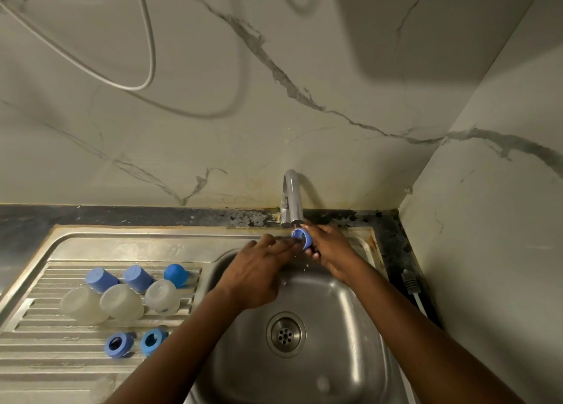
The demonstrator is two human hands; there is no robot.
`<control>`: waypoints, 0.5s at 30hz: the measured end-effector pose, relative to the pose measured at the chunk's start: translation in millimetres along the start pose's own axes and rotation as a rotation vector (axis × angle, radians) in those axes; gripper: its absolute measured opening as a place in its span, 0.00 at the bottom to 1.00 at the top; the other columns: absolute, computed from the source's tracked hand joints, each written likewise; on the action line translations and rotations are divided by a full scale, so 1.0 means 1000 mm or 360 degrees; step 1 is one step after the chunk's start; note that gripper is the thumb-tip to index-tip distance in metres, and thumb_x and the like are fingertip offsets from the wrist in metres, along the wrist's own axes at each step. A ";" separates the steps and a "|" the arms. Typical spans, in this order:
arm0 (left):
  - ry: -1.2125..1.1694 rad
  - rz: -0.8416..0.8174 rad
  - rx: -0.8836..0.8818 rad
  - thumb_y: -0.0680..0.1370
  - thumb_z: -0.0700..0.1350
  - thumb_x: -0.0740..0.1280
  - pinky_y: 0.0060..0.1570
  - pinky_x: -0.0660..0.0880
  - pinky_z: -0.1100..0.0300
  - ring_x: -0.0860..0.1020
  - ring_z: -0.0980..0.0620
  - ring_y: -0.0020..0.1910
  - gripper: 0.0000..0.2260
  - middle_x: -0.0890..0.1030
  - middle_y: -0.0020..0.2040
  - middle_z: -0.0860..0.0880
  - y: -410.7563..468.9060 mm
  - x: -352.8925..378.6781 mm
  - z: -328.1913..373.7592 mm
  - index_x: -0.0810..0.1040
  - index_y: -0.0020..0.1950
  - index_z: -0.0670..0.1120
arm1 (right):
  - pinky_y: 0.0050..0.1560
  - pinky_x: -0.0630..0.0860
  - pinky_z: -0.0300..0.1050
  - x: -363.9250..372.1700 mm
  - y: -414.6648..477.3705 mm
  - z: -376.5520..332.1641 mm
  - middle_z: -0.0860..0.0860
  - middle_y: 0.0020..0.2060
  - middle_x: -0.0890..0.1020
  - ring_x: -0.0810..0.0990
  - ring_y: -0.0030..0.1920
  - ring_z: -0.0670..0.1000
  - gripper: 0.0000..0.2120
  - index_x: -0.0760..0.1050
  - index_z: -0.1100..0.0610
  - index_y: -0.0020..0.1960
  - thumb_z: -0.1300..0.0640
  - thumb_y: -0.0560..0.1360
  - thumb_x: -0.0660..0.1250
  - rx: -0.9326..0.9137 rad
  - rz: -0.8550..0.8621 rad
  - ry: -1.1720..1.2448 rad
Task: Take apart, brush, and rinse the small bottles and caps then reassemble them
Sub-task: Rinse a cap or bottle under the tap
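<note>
My right hand (pixel 330 249) grips a blue ring cap (pixel 304 239) right under the spout of the faucet (pixel 292 199), where water runs onto it. The straight fingers of my left hand (pixel 259 266) reach into the cap's opening. On the draining board (pixel 45 358) lie three clear small bottles (pixel 122 301) on their sides. Behind them stand three blue caps (pixel 138 277). Two blue ring caps (pixel 134 342) rest nearer the front.
The steel sink basin (pixel 344 327) with its drain (pixel 285 334) lies below my hands. A white cable plug (pixel 409 285) rests on the dark counter to the right. Marble walls close in behind and at the right.
</note>
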State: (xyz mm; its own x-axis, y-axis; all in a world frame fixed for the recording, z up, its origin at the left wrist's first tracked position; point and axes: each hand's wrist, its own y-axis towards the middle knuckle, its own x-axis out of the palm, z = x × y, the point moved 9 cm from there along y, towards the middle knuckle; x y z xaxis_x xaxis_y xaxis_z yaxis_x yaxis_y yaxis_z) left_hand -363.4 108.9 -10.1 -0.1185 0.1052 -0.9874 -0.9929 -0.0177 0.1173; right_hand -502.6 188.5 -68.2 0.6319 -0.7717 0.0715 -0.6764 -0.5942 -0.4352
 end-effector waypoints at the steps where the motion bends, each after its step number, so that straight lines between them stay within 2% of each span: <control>1: 0.0173 0.0022 0.0060 0.70 0.48 0.70 0.55 0.75 0.54 0.70 0.49 0.63 0.42 0.69 0.79 0.53 0.001 -0.002 0.001 0.61 0.84 0.55 | 0.25 0.70 0.37 0.002 0.000 0.001 0.54 0.33 0.82 0.77 0.28 0.46 0.16 0.88 0.55 0.48 0.43 0.80 0.71 0.0013 -0.0023 0.0050; 4: 0.0311 0.0091 0.0050 0.71 0.48 0.73 0.56 0.75 0.51 0.70 0.46 0.62 0.40 0.69 0.80 0.50 0.001 -0.003 0.002 0.66 0.83 0.52 | 0.27 0.71 0.38 0.011 -0.003 -0.001 0.57 0.38 0.81 0.77 0.31 0.49 0.13 0.87 0.58 0.53 0.49 0.83 0.70 0.0012 -0.0120 0.0231; 6: 0.0220 0.0066 -0.0038 0.72 0.48 0.72 0.60 0.74 0.51 0.70 0.47 0.64 0.37 0.67 0.81 0.51 0.000 0.000 0.003 0.67 0.82 0.53 | 0.34 0.77 0.41 0.017 -0.006 -0.002 0.59 0.46 0.83 0.80 0.37 0.51 0.10 0.86 0.58 0.58 0.54 0.84 0.67 -0.0026 -0.0190 0.0292; 7: 0.0059 0.0049 -0.0126 0.73 0.48 0.70 0.61 0.73 0.52 0.69 0.48 0.65 0.35 0.66 0.81 0.52 -0.001 0.001 0.003 0.67 0.81 0.54 | 0.39 0.79 0.43 0.019 -0.008 -0.001 0.59 0.51 0.84 0.82 0.42 0.53 0.10 0.85 0.57 0.60 0.56 0.85 0.66 -0.0046 -0.0217 0.0315; 9: -0.0583 0.0084 -0.0358 0.75 0.44 0.70 0.64 0.74 0.56 0.71 0.50 0.69 0.31 0.70 0.78 0.52 -0.002 0.001 0.003 0.71 0.78 0.56 | 0.47 0.82 0.46 0.022 -0.011 0.002 0.59 0.60 0.83 0.83 0.53 0.56 0.11 0.82 0.57 0.64 0.59 0.85 0.64 -0.0076 -0.0259 0.0376; 10: -0.1111 0.0085 -0.0542 0.76 0.40 0.70 0.62 0.75 0.59 0.75 0.51 0.67 0.28 0.75 0.74 0.50 -0.003 0.003 0.002 0.73 0.75 0.57 | 0.50 0.82 0.46 0.024 -0.012 0.003 0.59 0.62 0.83 0.83 0.56 0.56 0.11 0.81 0.57 0.64 0.61 0.85 0.64 -0.0093 -0.0283 0.0415; 12: -0.2114 0.0088 -0.0854 0.78 0.33 0.68 0.51 0.79 0.61 0.83 0.50 0.56 0.24 0.83 0.61 0.43 -0.003 0.012 0.006 0.78 0.71 0.53 | 0.53 0.82 0.47 0.027 -0.014 0.005 0.59 0.64 0.82 0.83 0.60 0.57 0.11 0.80 0.57 0.64 0.63 0.85 0.63 -0.0140 -0.0313 0.0451; 15: -0.3024 0.0154 -0.1072 0.76 0.33 0.62 0.48 0.78 0.54 0.82 0.47 0.47 0.23 0.85 0.55 0.39 -0.002 0.014 0.009 0.82 0.69 0.43 | 0.56 0.81 0.48 0.027 -0.015 0.007 0.60 0.66 0.80 0.81 0.64 0.59 0.12 0.80 0.55 0.64 0.64 0.84 0.64 -0.0215 -0.0320 0.0419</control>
State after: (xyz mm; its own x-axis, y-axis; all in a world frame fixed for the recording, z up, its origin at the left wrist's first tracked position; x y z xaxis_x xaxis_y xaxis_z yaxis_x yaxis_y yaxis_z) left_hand -363.3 119.7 -23.0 -0.4618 0.7836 0.4156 -0.8776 -0.3354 -0.3426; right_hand -472.9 177.7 -65.9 0.6502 -0.6577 0.3803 -0.6034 -0.7512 -0.2677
